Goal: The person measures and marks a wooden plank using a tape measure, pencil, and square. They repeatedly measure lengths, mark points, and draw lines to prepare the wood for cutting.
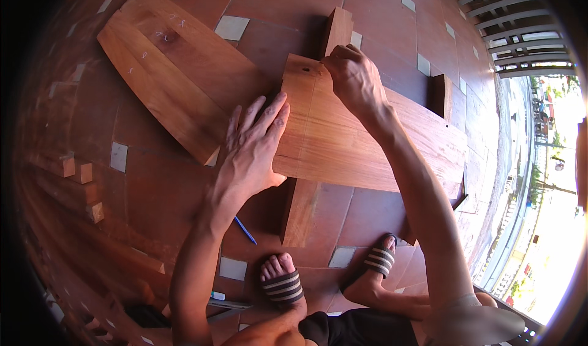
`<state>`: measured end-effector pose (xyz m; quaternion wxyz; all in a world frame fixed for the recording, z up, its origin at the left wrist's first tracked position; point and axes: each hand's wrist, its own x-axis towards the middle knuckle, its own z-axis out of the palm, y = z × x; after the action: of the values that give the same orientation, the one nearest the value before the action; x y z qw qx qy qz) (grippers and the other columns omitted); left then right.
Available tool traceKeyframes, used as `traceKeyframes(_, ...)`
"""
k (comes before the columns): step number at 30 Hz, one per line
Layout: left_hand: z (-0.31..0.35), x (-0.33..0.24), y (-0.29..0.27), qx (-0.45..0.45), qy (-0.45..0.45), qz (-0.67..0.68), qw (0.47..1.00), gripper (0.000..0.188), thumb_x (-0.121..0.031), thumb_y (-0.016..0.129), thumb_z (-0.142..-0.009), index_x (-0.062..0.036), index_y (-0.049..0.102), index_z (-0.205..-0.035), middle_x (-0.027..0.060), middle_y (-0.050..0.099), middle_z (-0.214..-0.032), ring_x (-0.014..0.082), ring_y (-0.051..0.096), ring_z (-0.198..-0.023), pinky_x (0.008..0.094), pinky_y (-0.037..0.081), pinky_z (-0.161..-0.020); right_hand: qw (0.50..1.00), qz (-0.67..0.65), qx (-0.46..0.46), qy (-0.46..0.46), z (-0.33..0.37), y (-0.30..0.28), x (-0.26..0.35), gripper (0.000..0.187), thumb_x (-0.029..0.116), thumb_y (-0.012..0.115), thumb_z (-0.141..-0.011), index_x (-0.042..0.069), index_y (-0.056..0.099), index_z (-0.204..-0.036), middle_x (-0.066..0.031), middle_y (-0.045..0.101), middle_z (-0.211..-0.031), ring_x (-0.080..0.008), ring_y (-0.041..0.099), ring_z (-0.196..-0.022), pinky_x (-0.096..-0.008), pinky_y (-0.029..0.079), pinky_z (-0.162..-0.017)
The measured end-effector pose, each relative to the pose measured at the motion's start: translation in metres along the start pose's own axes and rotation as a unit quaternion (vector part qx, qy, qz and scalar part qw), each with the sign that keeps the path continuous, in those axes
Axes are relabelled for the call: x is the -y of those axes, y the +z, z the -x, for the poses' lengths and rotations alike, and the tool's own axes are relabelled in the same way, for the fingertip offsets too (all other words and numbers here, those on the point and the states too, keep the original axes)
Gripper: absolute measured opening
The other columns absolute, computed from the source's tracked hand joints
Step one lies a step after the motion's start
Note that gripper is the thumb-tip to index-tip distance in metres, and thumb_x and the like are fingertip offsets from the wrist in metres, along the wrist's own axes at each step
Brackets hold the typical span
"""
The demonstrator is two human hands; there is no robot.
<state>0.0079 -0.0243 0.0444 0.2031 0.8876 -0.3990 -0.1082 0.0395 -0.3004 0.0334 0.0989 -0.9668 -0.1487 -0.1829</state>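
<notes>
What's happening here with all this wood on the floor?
A person stands over a wide wooden board propped on wooden blocks above a tiled floor. The left hand lies flat on the board's left end, while the right hand pinches at its far corner near a small hole. Another large board lies to the left, and a blue pen lies on the tiles.

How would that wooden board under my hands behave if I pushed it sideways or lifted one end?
The wooden board looks thick and solid, so it is probably stiff and fairly heavy. It rests on a narrow upright plank, so a hard sideways push might tip that support. The left hand, pressed flat, likely steadies it; the right hand is at its far edge.
</notes>
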Motion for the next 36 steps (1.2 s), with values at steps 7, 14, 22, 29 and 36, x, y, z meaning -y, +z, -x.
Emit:
traceKeyframes(7,0.003,0.001,-0.003,0.004,-0.015,-0.002,1.000,0.125,-0.023,0.101,-0.056,-0.0024,0.040,-0.163,0.0096,0.031,-0.175,0.0347,0.034,-0.157,0.0599,0.029,-0.129,1.000,0.002,0.014,0.000,-0.004,0.002,-0.001,0.021,-0.009,0.065,-0.080,0.000,0.076,-0.096,-0.0116,0.066,-0.093,-0.0313,0.067,-0.094,-0.0438,0.061,-0.077)
traceKeyframes(14,0.001,0.001,0.002,-0.002,-0.009,0.004,1.000,0.126,-0.022,0.102,-0.055,-0.0034,0.039,-0.163,0.0093,0.031,-0.175,0.0348,0.034,-0.157,0.0595,0.030,-0.129,1.000,-0.021,0.019,0.001,0.004,-0.001,0.006,0.014,-0.007,0.065,-0.081,-0.001,0.074,-0.091,-0.0120,0.066,-0.093,-0.0305,0.068,-0.096,-0.0430,0.061,-0.078)
traceKeyframes(22,0.003,0.001,-0.002,0.003,-0.017,-0.001,1.000,0.127,-0.022,0.102,-0.055,-0.0027,0.039,-0.163,0.0094,0.031,-0.175,0.0355,0.035,-0.156,0.0590,0.030,-0.129,0.999,-0.042,0.008,-0.023,0.010,0.003,0.009,0.019,-0.009,0.064,-0.081,-0.001,0.075,-0.093,-0.0123,0.065,-0.091,-0.0312,0.068,-0.094,-0.0432,0.062,-0.076)
traceKeyframes(29,0.000,-0.001,-0.001,0.009,-0.015,-0.002,1.000,0.128,-0.022,0.102,-0.054,-0.0030,0.039,-0.163,0.0088,0.031,-0.175,0.0347,0.035,-0.156,0.0586,0.029,-0.130,0.998,-0.057,0.000,-0.015,0.016,0.001,0.016,0.022,-0.012,0.063,-0.079,-0.001,0.076,-0.093,-0.0124,0.066,-0.093,-0.0317,0.067,-0.094,-0.0433,0.062,-0.076)
traceKeyframes(36,0.002,0.001,-0.001,0.004,-0.010,-0.013,1.000,0.127,-0.023,0.103,-0.054,-0.0026,0.040,-0.162,0.0092,0.033,-0.174,0.0353,0.036,-0.155,0.0594,0.030,-0.130,0.999,-0.047,0.005,0.007,0.013,0.004,0.014,0.020,-0.010,0.065,-0.079,-0.001,0.076,-0.092,-0.0118,0.069,-0.097,-0.0305,0.068,-0.097,-0.0433,0.062,-0.079)
